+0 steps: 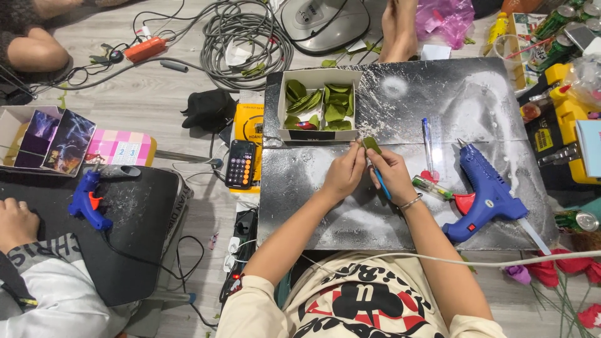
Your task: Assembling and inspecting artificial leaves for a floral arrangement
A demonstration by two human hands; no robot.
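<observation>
A: Where's the leaf?

B: Just below the white box, at its lower right corner. Both hands meet on it over the grey board.

A: Hands?

B: Left hand pinches the leaf's left edge w/ fingertips. Right hand grips a blue pen and touches the leaf's underside; pen runs down and right thru the fist.

A: What's in the box?

B: Loose green leaves, approx. a dozen, plus sth small and red-blue at the bottom, can't tell what.

A: Right of the box?

B: Clear pen upright on the board, then a big blue glue gun lower right, nozzle pointing up toward the box. A small glue tube lies between gun and right hand. Yellow case further right, off the board.

A: Left of the box?

B: Calculator on the floor, lower left. Black cloth beside it, higher. Coil of grey cable above left. Farther left, a black mat w/ a 2nd blue glue gun; another person's hand rests at its left edge.

A: Below?

B: Red fabric flowers at far lower right, well apart from the box.
</observation>
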